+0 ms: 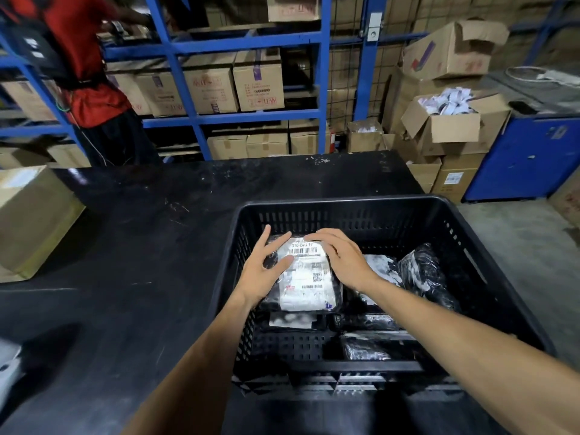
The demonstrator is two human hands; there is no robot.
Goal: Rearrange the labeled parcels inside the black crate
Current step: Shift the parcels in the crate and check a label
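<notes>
A black slatted crate (345,204) stands on the black table, at its right front. Inside at the left lies a black parcel with a large white label (309,279). My left hand (266,265) rests on that parcel's left edge, fingers spread. My right hand (342,259) lies flat over its top right corner, fingers spread too. Neither hand visibly closes around it. Another labeled parcel (381,268) lies to the right, beside a black wrapped bundle (423,274). Several more black parcels (367,350) lie in the near part of the crate.
The black table (141,233) stretches left, with a cardboard box (29,218) on its left edge. A person in a red shirt (91,73) stands behind the table by blue shelving (248,45) stacked with cartons. Open cartons (452,127) and a blue cabinet (527,161) stand at right.
</notes>
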